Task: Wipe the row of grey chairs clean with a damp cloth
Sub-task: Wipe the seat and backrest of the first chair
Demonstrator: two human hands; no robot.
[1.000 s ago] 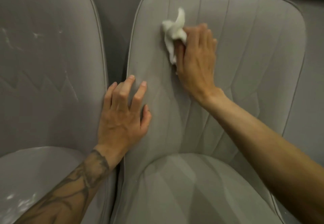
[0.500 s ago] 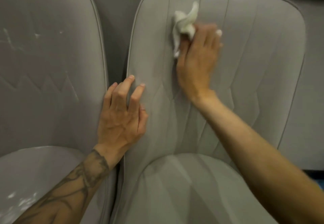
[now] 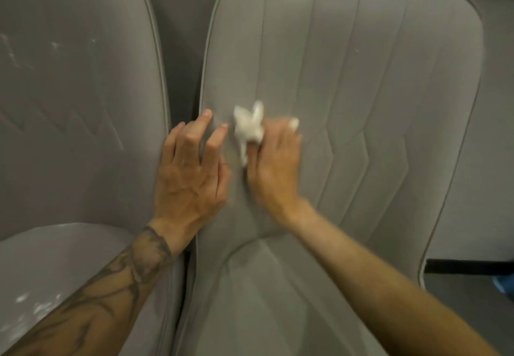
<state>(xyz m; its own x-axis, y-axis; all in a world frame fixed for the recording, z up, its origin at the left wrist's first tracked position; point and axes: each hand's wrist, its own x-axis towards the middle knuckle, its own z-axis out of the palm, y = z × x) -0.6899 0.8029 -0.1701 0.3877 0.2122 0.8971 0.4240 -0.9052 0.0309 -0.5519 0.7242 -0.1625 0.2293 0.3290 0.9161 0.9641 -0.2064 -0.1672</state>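
A grey upholstered chair (image 3: 375, 83) with stitched zigzag seams fills the middle of the view. My right hand (image 3: 274, 166) presses a crumpled white cloth (image 3: 248, 128) against the lower left part of its backrest; the cloth bunches out past my fingers, and the hand is blurred. My left hand (image 3: 190, 172) rests flat with spread fingers on the left edge of the same backrest, just left of the cloth.
A second grey chair (image 3: 72, 99) stands close on the left, with pale smears on its backrest and white specks on its seat (image 3: 41, 305). A narrow dark gap separates the two chairs. Dark floor shows at the lower right.
My right hand has swept the cloth down and to the left, from the upper backrest to beside my left hand. My left hand has stayed put.
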